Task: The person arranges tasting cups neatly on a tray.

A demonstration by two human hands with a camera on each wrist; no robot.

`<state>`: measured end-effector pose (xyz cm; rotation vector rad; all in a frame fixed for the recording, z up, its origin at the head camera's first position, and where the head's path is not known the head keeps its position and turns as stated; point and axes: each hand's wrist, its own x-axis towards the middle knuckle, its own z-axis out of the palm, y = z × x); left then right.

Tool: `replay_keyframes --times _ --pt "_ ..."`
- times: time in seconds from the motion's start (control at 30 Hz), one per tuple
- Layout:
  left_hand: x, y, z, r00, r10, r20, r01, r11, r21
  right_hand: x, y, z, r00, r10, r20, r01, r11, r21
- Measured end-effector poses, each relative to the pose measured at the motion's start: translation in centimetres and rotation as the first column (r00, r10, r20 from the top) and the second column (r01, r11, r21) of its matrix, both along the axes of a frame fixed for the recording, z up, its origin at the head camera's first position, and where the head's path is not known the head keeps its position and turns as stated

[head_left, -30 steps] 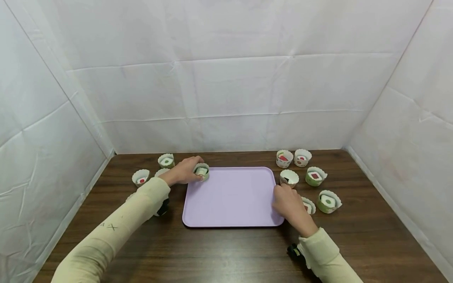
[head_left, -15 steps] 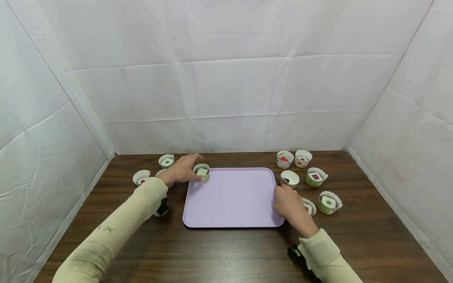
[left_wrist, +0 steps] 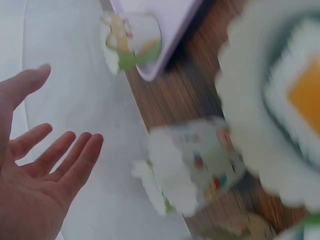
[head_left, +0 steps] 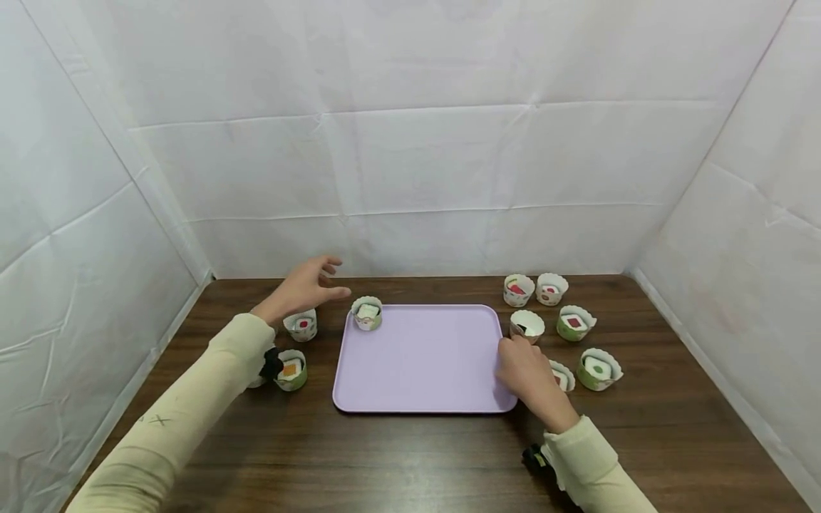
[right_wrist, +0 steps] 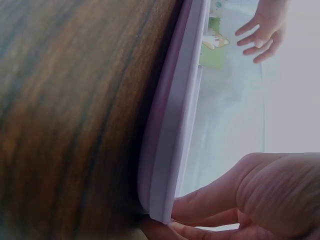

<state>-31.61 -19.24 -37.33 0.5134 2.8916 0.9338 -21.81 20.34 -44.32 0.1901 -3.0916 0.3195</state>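
A lilac tray lies flat on the table. On its back left corner stands a green-patterned paper baking cup with a white piece inside. My left hand is in the air to the left of that cup, apart from it, fingers spread and holding nothing; the left wrist view shows the same bare palm. At the tray's right side my right hand holds the rim. In the right wrist view its thumb lies on top of the tray edge, with fingers below.
Left of the tray stand a cup with a red-centred white piece and an orange-centred one; my left arm covers others. Several filled cups, among them a green-patterned one, stand at the right. White sheeting surrounds the table.
My left hand has let go of the paper baking cup on the tray corner and moved up and left, fingers opened. The right hand keeps its place on the tray.
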Motion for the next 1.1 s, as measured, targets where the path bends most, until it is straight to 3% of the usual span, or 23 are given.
replay_keyframes --times 0.23,0.4,0.6,0.77,1.1 --pt "-0.6 -3.3 0.0 0.996 0.08 -0.025 -0.078 0.995 0.065 0.1 -0.1 0.1 1.0 0.011 -0.007 -0.011 1.0 0.0" --pt "-1.0 -4.9 -0.6 0.995 0.096 -0.035 -0.095 0.995 0.021 0.2 0.0 0.2 1.0 0.021 -0.011 -0.022 1.0 -0.017" --pt "-1.6 -6.4 -1.6 0.995 0.098 0.034 -0.096 0.994 -0.054 0.2 -0.1 0.4 1.0 0.019 -0.008 -0.019 1.0 -0.016" --pt "-1.8 -6.8 -2.4 0.993 0.096 0.075 -0.086 0.988 -0.124 0.3 0.0 0.2 1.0 0.016 -0.017 -0.016 1.0 -0.016" --pt "-2.4 -6.4 -3.0 0.99 0.1 0.104 -0.084 0.985 -0.151 0.2 0.0 0.1 1.0 0.0 -0.009 0.0 1.0 -0.018"
